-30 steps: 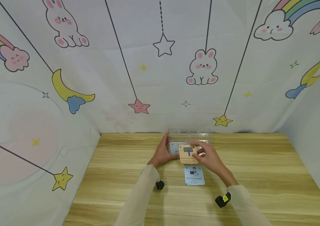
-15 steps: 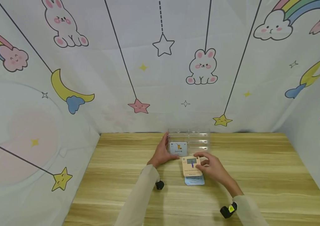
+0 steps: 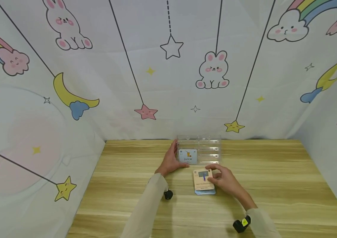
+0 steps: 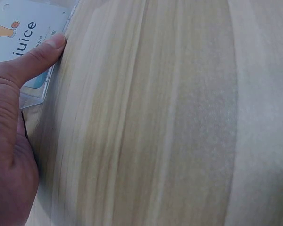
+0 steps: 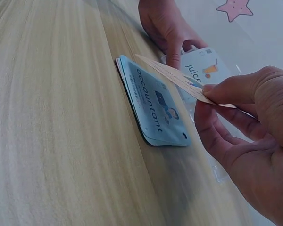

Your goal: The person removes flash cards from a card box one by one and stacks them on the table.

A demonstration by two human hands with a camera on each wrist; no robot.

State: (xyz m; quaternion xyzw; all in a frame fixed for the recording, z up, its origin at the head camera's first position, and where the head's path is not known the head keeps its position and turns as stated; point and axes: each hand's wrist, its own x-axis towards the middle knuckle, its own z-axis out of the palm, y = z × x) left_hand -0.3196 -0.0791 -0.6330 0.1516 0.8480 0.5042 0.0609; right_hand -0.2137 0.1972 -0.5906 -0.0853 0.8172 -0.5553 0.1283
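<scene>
My right hand (image 3: 225, 180) pinches a tan flashcard (image 3: 201, 181) between thumb and fingers at its edge. That card is tilted above a stack of light blue flashcards (image 5: 153, 103), whose top one reads "accountant". In the right wrist view a gap shows between the tan card and the stack. My left hand (image 3: 169, 162) holds a clear plastic divided box (image 3: 209, 152) at its left side, its thumb along the front edge in the left wrist view. A blue "juice" flashcard (image 3: 188, 157) lies in the box's front left compartment. The left fingers are partly hidden beside the box.
The box stands near the back edge of the wood-grain table (image 3: 126, 185), close to a white printed cloth (image 3: 168, 82). The same cloth hangs on both sides. Black wrist cameras sit on each sleeve (image 3: 147, 205).
My right hand has moved from over the box toward the front, bringing the tan flashcard over the blue stack. The "juice" flashcard is now uncovered. My left hand stays at the box.
</scene>
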